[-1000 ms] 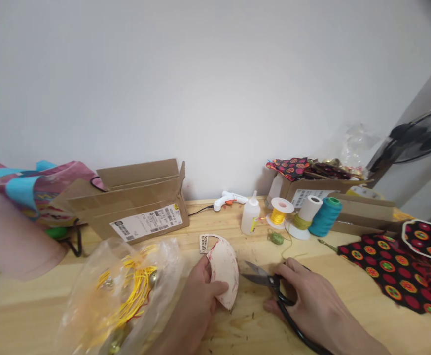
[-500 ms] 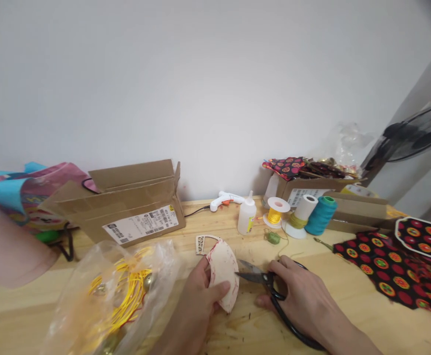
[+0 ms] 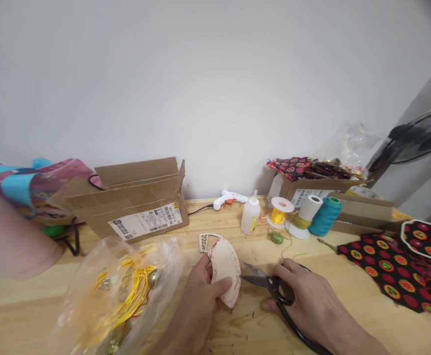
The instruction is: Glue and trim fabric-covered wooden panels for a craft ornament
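Note:
Pinched between the thumb and fingers of my left hand (image 3: 200,298) is a cream fan-shaped piece (image 3: 225,271) with red marks along its edges. My right hand (image 3: 304,296) grips black-handled scissors (image 3: 260,280). Their blades are slightly apart, and the tips lie at the right edge of the piece. A thin pale frame with a cut-out lattice (image 3: 203,243) rests on the table just behind the piece, partly covered by it. Dark scraps are scattered on the wood below the blades.
Left, a clear bag (image 3: 126,291) holds yellow cords and bells before a cardboard box (image 3: 141,207). Behind are a glue gun (image 3: 230,199), a glue bottle (image 3: 250,217), a yellow thread spool (image 3: 278,217) and a teal cone (image 3: 324,217). Patterned fabric (image 3: 385,266) lies right.
The whole view has shifted slightly, so things appear a little further right. Both hands keep their holds on the fan-shaped piece and the scissors, with the blades still at its right edge.

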